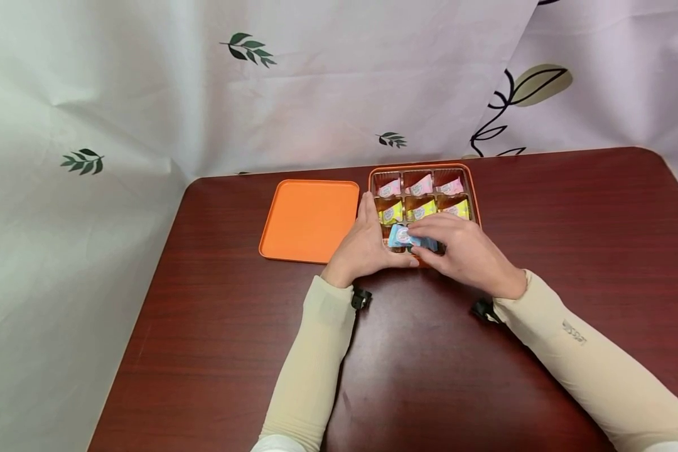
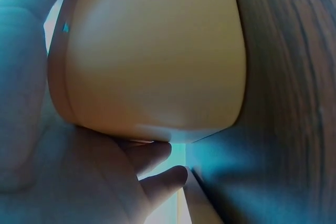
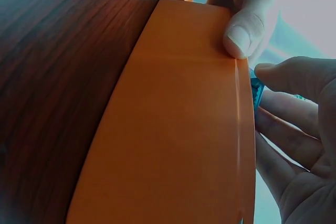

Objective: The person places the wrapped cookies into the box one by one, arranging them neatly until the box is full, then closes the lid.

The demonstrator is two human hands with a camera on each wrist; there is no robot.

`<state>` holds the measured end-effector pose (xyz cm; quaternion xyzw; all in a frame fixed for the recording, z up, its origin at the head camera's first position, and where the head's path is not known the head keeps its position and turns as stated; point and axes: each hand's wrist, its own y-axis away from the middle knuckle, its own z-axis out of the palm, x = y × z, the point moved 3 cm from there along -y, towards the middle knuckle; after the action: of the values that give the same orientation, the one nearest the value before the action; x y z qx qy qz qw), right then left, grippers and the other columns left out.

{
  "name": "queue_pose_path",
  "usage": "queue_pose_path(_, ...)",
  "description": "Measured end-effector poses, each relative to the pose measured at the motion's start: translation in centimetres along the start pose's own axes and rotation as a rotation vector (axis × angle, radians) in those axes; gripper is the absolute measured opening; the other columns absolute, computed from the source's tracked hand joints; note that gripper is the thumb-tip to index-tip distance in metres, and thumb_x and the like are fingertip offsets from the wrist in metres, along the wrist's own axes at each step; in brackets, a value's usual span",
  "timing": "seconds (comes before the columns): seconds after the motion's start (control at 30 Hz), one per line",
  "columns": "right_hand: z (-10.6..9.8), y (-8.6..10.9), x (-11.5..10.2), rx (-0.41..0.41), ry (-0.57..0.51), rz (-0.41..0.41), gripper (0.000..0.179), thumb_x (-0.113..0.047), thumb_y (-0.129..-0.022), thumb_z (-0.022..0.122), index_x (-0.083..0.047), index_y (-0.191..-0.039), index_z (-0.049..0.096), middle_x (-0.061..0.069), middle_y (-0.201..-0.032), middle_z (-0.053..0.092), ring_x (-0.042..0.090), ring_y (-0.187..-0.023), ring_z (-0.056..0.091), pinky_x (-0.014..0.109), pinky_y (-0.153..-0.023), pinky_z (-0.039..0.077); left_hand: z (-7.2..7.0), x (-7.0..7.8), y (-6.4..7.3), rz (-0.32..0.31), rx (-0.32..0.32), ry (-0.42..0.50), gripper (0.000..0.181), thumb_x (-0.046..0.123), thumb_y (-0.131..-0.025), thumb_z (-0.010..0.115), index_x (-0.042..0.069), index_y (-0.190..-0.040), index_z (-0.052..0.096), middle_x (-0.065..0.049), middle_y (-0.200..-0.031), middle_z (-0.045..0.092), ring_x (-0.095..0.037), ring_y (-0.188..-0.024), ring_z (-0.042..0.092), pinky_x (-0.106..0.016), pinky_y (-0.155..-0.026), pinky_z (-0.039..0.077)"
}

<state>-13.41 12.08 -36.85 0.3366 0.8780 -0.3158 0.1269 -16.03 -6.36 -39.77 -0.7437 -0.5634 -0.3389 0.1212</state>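
Note:
An orange box (image 1: 475, 201) with a clear divided insert stands near the table's back edge. Pink-wrapped candies (image 1: 420, 186) lie in its far row, yellow-wrapped ones (image 1: 421, 211) in the middle row. My left hand (image 1: 363, 246) rests around the near-left corner, its thumb along the front wall and its straight fingers along the left side. Over the near row, my right hand (image 1: 466, 250) pinches a blue-wrapped candy (image 1: 398, 236) between thumb and fingers. In the right wrist view, the blue wrapper (image 3: 256, 91) shows at the box's rim. The right hand hides part of the near row.
A flat orange lid (image 1: 311, 220) lies just left of the box on the dark red wooden table (image 1: 215, 339). Behind the table hangs a white curtain (image 1: 316, 107) with a leaf print.

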Motion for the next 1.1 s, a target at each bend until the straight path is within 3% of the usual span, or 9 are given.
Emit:
queue_pose_path(0.27,0.4,-0.5,-0.5,-0.049,0.01,-0.01,0.029,-0.013,-0.087,0.078,-0.002,-0.114,0.076,0.01,-0.117,0.072,0.027,-0.112,0.065,0.047,-0.096,0.049,-0.2,-0.2,0.0,0.009,-0.016,-0.001,0.146,0.06,-0.071,0.085,0.006,-0.157,-0.021,-0.012,-0.166,-0.019,-0.027,-0.153,0.009,-0.038,-0.116,0.03)
queue_pose_path(0.6,1.1,-1.2,-0.7,-0.096,0.009,-0.063,0.023,-0.013,-0.09,0.075,0.0,-0.109,0.076,0.011,-0.113,0.072,0.029,-0.11,0.064,0.047,-0.096,0.05,-0.2,-0.3,0.0,0.014,-0.016,0.007,0.146,0.055,-0.072,0.086,0.007,-0.157,-0.022,-0.013,-0.166,-0.02,-0.03,-0.151,0.02,-0.039,-0.109,0.04)
queue_pose_path(1.1,1.5,-2.3,-0.6,-0.194,-0.037,-0.142,0.019,-0.011,-0.094,0.069,0.0,-0.108,0.076,0.01,-0.11,0.072,0.026,-0.112,0.062,0.042,-0.102,0.045,-0.2,-0.4,0.0,0.02,-0.015,0.016,0.146,0.053,-0.071,0.088,0.006,-0.157,-0.021,-0.013,-0.166,-0.02,-0.031,-0.15,0.023,-0.037,-0.108,0.042)
